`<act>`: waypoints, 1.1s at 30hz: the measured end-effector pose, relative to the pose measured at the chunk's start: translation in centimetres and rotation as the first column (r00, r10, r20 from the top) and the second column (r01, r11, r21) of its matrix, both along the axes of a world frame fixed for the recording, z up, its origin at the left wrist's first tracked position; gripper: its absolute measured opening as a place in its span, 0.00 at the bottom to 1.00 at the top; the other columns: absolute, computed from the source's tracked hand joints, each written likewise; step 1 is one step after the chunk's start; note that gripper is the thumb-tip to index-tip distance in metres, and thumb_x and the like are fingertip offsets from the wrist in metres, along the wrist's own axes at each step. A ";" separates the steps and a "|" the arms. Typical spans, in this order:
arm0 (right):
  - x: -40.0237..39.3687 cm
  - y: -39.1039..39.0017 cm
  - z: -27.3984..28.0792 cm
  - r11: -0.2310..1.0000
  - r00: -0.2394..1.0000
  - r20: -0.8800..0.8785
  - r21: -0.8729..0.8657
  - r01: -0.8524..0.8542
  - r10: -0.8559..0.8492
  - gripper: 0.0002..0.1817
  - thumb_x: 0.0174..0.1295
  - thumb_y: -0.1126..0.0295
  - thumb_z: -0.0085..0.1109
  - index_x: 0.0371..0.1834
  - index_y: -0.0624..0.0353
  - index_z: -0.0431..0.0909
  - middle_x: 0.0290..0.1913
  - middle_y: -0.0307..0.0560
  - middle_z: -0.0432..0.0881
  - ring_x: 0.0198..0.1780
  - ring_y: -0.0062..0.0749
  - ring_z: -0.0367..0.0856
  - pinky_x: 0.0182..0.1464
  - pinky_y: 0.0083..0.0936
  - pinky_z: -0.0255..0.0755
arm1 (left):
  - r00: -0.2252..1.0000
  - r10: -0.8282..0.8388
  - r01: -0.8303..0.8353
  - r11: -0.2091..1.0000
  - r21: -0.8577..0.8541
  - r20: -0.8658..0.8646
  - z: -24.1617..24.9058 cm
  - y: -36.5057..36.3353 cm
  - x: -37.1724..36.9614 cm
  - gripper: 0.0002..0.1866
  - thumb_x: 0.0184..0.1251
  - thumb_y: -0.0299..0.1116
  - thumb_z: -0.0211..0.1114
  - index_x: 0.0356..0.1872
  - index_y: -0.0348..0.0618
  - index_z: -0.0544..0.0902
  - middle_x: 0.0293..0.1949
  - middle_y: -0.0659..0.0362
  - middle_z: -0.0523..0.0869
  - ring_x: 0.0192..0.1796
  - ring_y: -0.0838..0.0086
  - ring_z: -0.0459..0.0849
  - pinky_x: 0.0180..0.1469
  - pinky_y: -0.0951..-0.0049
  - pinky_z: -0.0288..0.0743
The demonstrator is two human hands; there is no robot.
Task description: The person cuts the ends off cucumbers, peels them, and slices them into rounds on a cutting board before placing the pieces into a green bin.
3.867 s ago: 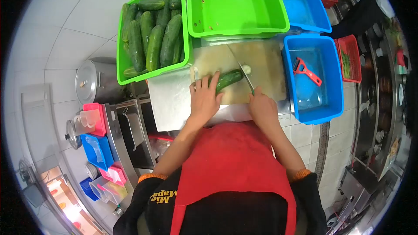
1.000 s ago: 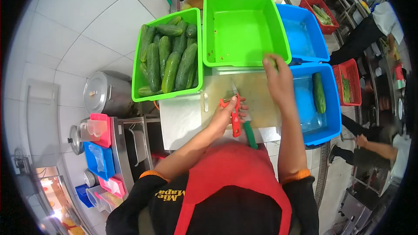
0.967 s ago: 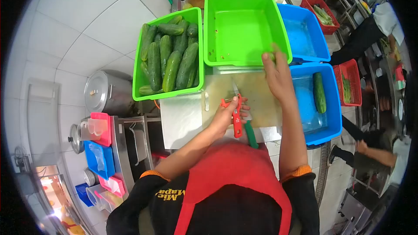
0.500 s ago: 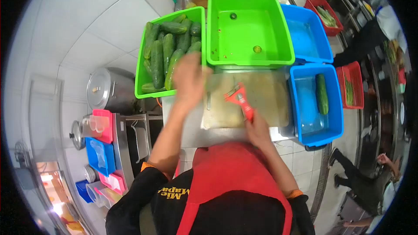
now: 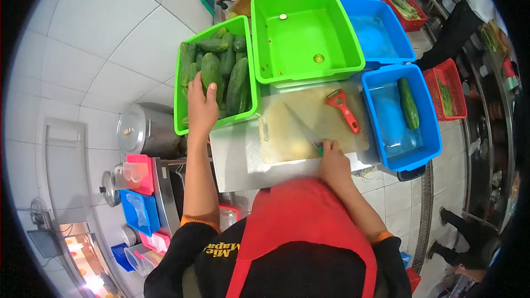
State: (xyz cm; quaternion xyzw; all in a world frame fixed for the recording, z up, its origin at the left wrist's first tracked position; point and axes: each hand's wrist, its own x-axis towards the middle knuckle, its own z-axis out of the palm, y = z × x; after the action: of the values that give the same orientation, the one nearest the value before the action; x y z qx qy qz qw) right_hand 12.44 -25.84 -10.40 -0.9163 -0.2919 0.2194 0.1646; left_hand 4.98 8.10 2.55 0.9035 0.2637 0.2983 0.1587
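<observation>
My left hand (image 5: 202, 106) reaches into the left green bin (image 5: 178, 99), its fingers and thumb closed about the lower end of a cucumber (image 5: 212, 69). Several other whole cucumbers fill that bin. My right hand (image 5: 335, 164) grips a knife (image 5: 303, 125) by its green handle, the blade lying over the cutting board (image 5: 281, 146) and pointing away to the left. A red peeler (image 5: 344, 112) rests on the board's right side. One cucumber (image 5: 408, 104) lies in the near blue bin (image 5: 437, 138).
The middle green bin (image 5: 307, 5) holds a few small cut-off pieces. Behind the near blue bin stands another blue bin (image 5: 381, 27). Red crates (image 5: 446, 89) with green vegetables are at the right. A large lidded pot (image 5: 149, 129) is at the left. Other people stand at the far right.
The peeler has left my right hand and lies on the board; that hand now holds the knife. My left hand has moved left onto a cucumber in the bin.
</observation>
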 end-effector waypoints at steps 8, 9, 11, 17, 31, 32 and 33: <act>1.1 -3.1 0.5 0.969 0.987 0.144 0.244 0.039 -0.076 0.12 0.72 0.68 0.50 0.50 0.65 0.67 0.47 0.69 0.79 0.39 0.64 0.85 0.40 0.53 0.80 | 0.845 -0.299 0.116 0.912 -0.393 -0.443 -6.2 -13.3 1.6 0.33 0.70 0.54 0.65 0.61 0.32 0.74 0.56 0.39 0.82 0.57 0.47 0.82 0.52 0.53 0.80; 0.5 -3.3 1.4 0.972 0.988 0.136 0.229 0.045 -0.077 0.12 0.72 0.68 0.50 0.50 0.65 0.67 0.47 0.69 0.79 0.39 0.64 0.85 0.40 0.53 0.80 | 0.840 -0.309 0.116 0.906 -0.408 -0.447 -8.0 -14.2 1.2 0.33 0.70 0.54 0.65 0.61 0.32 0.74 0.56 0.39 0.82 0.57 0.47 0.82 0.52 0.53 0.80; -0.1 -2.9 3.3 0.993 0.995 0.087 0.110 0.038 -0.048 0.13 0.75 0.64 0.49 0.45 0.65 0.67 0.38 0.68 0.82 0.34 0.64 0.85 0.35 0.53 0.80 | 0.812 -0.324 0.207 0.938 -0.279 -0.486 -10.7 -15.2 1.5 0.30 0.69 0.50 0.66 0.58 0.33 0.75 0.53 0.40 0.82 0.56 0.46 0.81 0.53 0.52 0.80; -1.1 -4.0 2.5 0.999 1.000 -0.027 -0.034 -0.007 0.006 0.15 0.77 0.61 0.46 0.42 0.65 0.66 0.28 0.64 0.83 0.32 0.65 0.85 0.33 0.54 0.80 | 0.756 -0.397 0.333 0.918 -0.216 -0.521 -11.2 -14.7 1.8 0.28 0.68 0.47 0.67 0.57 0.33 0.75 0.53 0.43 0.81 0.57 0.48 0.81 0.52 0.54 0.80; -0.2 1.3 -0.7 1.000 0.999 -0.049 -0.007 0.007 -0.007 0.16 0.75 0.60 0.48 0.43 0.65 0.66 0.31 0.68 0.85 0.35 0.65 0.87 0.39 0.53 0.81 | 0.813 -0.231 0.069 0.950 -0.306 -0.534 -10.3 -16.5 2.4 0.28 0.64 0.41 0.70 0.59 0.36 0.73 0.57 0.45 0.76 0.61 0.50 0.76 0.64 0.47 0.71; -0.1 1.9 -0.7 1.000 0.998 -0.057 -0.008 0.016 -0.017 0.16 0.75 0.60 0.49 0.43 0.65 0.66 0.31 0.68 0.85 0.36 0.66 0.86 0.40 0.53 0.81 | 0.856 -0.156 -0.129 0.858 -0.497 -0.493 -10.1 -16.7 2.1 0.32 0.62 0.37 0.70 0.65 0.36 0.70 0.61 0.44 0.73 0.63 0.48 0.74 0.69 0.45 0.67; -0.1 2.0 -0.7 1.000 0.998 -0.060 0.000 0.030 -0.030 0.16 0.75 0.60 0.49 0.43 0.65 0.66 0.31 0.68 0.85 0.36 0.66 0.86 0.40 0.53 0.81 | 0.852 -0.164 -0.119 0.864 -0.489 -0.497 -9.2 -16.8 1.4 0.32 0.62 0.37 0.70 0.65 0.36 0.70 0.61 0.44 0.73 0.63 0.48 0.74 0.69 0.45 0.67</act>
State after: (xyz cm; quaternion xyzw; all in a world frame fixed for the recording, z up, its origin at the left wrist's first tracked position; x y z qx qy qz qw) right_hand 12.30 -23.85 -11.13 -0.9135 -0.2734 0.2440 0.1770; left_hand 6.42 -8.69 -6.61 0.8798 0.3542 -0.0395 0.3145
